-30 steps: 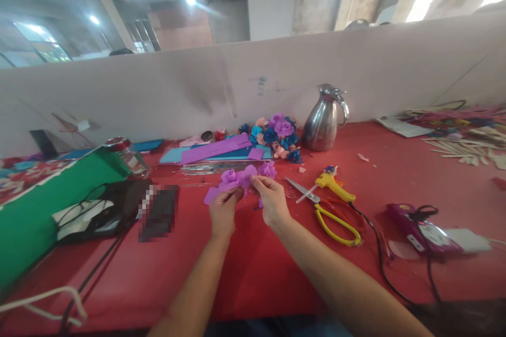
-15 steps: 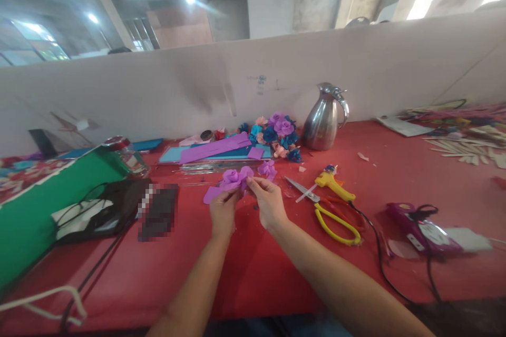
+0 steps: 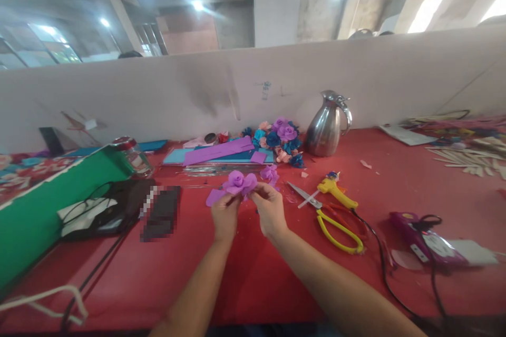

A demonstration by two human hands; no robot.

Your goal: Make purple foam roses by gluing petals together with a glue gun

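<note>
Between my two hands, just above the red tabletop, is a purple paper flower (image 3: 238,181) with a curled centre and spread outer petals. My left hand (image 3: 226,217) pinches it from below on the left. The fingers of my right hand (image 3: 270,208) are closed on a petal at its right edge. Close behind my hands lie a flat purple paper piece (image 3: 214,197) and a smaller purple flower (image 3: 269,173). To the right are scissors with yellow and red handles (image 3: 339,234) and a yellow glue gun (image 3: 337,192), its nozzle end near the blades.
Purple and blue paper strips (image 3: 219,151) and a heap of paper flowers (image 3: 282,137) lie at the back, beside a steel jug (image 3: 324,129). A jar (image 3: 134,158) and dark phone-like object (image 3: 162,213) stand left; a purple corded device (image 3: 429,239) lies right.
The flower has turned more upright in my fingers, so its centre and petals show more fully. My right hand has shifted slightly along the petal edge. The whole view has moved a little.
</note>
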